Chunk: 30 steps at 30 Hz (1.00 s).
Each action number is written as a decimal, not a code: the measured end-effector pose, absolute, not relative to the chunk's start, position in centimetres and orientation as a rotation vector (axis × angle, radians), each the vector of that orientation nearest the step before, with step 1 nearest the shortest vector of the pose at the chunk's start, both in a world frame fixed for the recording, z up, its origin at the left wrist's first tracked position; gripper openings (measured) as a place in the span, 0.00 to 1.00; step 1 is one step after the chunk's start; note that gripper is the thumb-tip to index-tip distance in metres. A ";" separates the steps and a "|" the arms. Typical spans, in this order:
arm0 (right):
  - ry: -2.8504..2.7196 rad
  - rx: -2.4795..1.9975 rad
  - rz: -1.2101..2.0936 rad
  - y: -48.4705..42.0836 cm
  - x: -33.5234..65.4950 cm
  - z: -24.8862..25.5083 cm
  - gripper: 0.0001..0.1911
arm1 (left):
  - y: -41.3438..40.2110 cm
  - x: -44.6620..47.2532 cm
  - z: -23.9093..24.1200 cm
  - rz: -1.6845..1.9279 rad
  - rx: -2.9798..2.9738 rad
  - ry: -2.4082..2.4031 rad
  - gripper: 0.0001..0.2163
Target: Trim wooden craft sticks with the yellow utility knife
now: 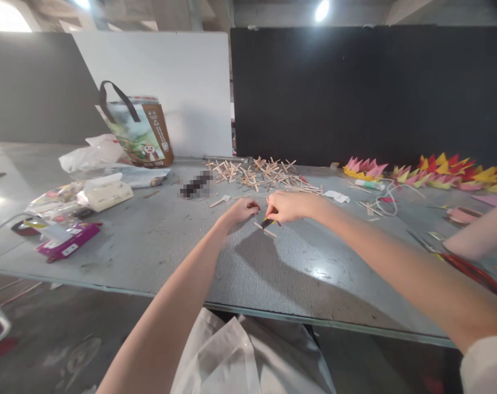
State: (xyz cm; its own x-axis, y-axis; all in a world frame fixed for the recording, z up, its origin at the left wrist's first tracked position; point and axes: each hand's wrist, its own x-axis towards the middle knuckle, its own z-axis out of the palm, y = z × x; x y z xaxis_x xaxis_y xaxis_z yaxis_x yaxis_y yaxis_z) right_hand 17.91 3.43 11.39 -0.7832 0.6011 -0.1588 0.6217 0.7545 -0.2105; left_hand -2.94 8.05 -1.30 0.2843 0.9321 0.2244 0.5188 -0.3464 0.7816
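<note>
My right hand is closed around a small yellow-and-black utility knife, its lower end pointing down toward the table. Just under the knife lies a short flat wooden stick, which the knife tip seems to touch. My left hand is beside it on the left, low over the tabletop, with slightly bent fingers apart and nothing visible in them. Behind both hands spreads a loose heap of thin wooden sticks. A single stick with a pale piece at its end rests left of my left hand.
A grey table carries a printed bag, a tissue pack and a purple box at left. Rightward are folded paper pieces, a glue stick, a white cable, red-handled scissors and another person's arm.
</note>
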 end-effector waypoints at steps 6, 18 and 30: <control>3.009 1.109 -0.413 2.2 20.3 9.1 0.14 | 8.4 -3.0 -1.9 1.020 1.870 1.380 0.12; 3.402 2.045 -0.746 2.1 23.7 0.4 0.26 | 6.8 -0.5 -1.5 1.186 1.815 1.407 0.30; 3.514 1.754 -0.632 -0.4 22.0 1.0 0.22 | 4.5 2.4 -0.1 1.149 1.951 1.236 0.24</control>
State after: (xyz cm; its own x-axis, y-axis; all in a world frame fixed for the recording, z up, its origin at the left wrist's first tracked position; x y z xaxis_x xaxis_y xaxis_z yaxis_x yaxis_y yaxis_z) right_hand 21.98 -0.37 0.99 -0.3455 0.7685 0.5386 0.5328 0.6331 -0.5615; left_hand 2.40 4.52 -0.10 0.2099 0.9065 0.3663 0.4320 -0.4221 0.7970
